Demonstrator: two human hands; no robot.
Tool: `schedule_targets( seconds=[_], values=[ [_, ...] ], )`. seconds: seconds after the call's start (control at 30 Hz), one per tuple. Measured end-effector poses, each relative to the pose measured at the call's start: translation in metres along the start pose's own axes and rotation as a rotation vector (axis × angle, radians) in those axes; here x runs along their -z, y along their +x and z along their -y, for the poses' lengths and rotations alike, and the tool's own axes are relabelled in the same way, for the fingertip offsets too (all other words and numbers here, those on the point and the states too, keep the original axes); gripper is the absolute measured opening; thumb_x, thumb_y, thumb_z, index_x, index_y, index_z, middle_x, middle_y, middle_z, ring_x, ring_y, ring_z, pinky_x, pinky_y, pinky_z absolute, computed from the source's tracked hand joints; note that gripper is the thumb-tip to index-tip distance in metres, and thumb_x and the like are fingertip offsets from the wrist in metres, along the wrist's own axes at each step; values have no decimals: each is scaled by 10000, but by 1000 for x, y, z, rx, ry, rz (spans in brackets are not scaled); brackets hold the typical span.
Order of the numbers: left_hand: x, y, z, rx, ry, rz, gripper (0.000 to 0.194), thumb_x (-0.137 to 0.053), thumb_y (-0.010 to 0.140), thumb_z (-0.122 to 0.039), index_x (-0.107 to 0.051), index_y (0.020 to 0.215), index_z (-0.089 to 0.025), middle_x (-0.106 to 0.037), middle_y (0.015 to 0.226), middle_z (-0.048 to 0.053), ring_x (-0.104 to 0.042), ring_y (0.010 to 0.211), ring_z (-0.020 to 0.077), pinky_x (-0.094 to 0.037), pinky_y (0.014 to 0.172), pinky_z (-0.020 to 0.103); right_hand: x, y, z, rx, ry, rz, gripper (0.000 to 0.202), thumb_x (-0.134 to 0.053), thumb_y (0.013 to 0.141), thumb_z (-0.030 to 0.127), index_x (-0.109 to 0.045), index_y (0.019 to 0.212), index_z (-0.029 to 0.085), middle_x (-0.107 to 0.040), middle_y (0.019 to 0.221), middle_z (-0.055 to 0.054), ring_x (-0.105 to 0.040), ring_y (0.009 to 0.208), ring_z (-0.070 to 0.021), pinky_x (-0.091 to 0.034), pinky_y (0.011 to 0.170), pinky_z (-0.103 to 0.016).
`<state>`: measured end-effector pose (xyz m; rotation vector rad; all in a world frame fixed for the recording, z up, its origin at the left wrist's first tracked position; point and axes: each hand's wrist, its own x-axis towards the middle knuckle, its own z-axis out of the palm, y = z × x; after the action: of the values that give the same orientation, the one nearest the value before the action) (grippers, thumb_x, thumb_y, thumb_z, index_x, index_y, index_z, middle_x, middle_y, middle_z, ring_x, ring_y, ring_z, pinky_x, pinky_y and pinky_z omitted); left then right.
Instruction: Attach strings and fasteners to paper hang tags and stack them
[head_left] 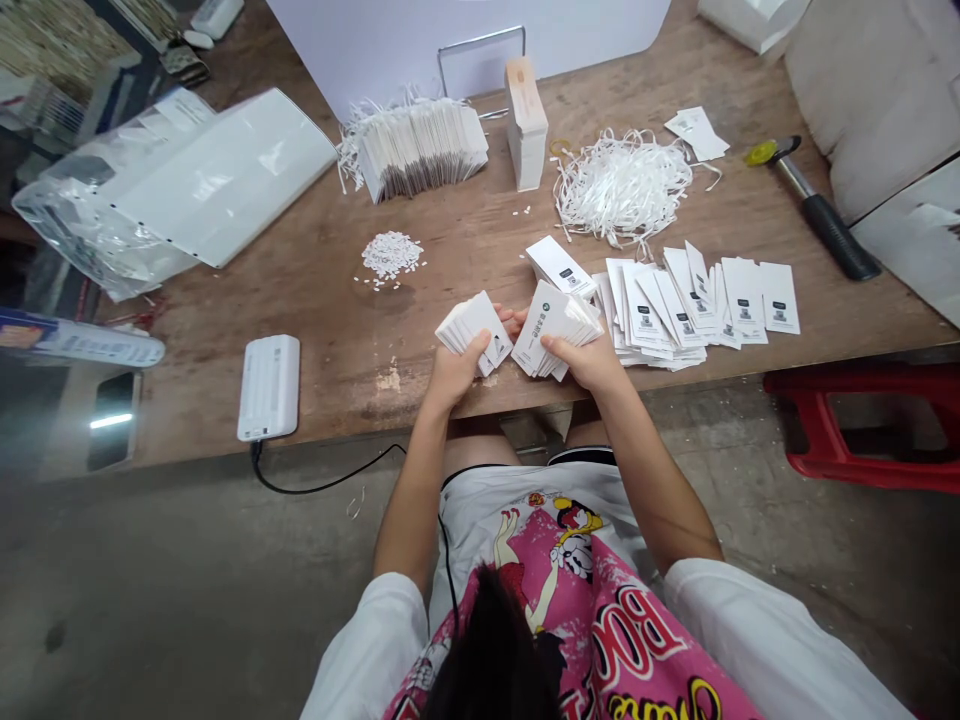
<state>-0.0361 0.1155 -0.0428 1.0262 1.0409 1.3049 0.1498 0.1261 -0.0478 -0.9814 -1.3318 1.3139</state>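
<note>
My left hand [459, 368] grips a fanned stack of white cards [469, 328] near the table's front edge. Close beside it on the right, my right hand [589, 358] holds another fanned stack of white cards [553, 318] with a dark green logo on top. The fingertips of both hands come close together between the stacks. Just behind my right hand lies a small block of white cards [559, 265]. To its right, many white cards with printed codes [679, 305] are spread in an overlapping row.
Behind are a row of strung tags [424, 145], an upright card stack [527, 130] and a heap of white strings [622, 185]. Small white bits [391, 255] lie left of centre. A power bank [270, 388], a hammer [821, 215] and a red stool [810, 430] are also around.
</note>
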Motion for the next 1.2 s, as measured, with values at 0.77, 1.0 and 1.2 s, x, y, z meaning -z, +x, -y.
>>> schedule_targets(
  seconds=[0.77, 1.0, 1.2],
  values=[
    [-29, -7, -22, 54, -211, -297, 506, -639, 800, -426, -537, 1264, -252, -707, 975, 32, -730, 794, 199, -571, 729, 297, -37, -32, 54, 295, -818, 453, 506, -557, 818, 165, -476, 1318, 160, -438, 1474, -143, -531, 1205, -322, -413, 939, -476],
    [-27, -14, -27, 153, -255, -213, 522, -656, 783, -472, -550, 1234, -233, -705, 917, 22, -732, 800, 208, -584, 747, 314, -21, -43, 71, 297, -810, 598, 632, -571, 820, 162, -368, 1417, 187, -507, 1423, -115, -559, 1155, -294, -391, 980, -489],
    [-31, -23, -35, 177, -257, -101, 485, -682, 764, -438, -552, 1179, -224, -675, 875, 10, -725, 740, 200, -587, 681, 311, -21, -42, 72, 229, -784, 592, 822, -601, 760, 146, -236, 1497, 159, -542, 1374, -131, -531, 1197, -309, -418, 951, -462]
  ],
)
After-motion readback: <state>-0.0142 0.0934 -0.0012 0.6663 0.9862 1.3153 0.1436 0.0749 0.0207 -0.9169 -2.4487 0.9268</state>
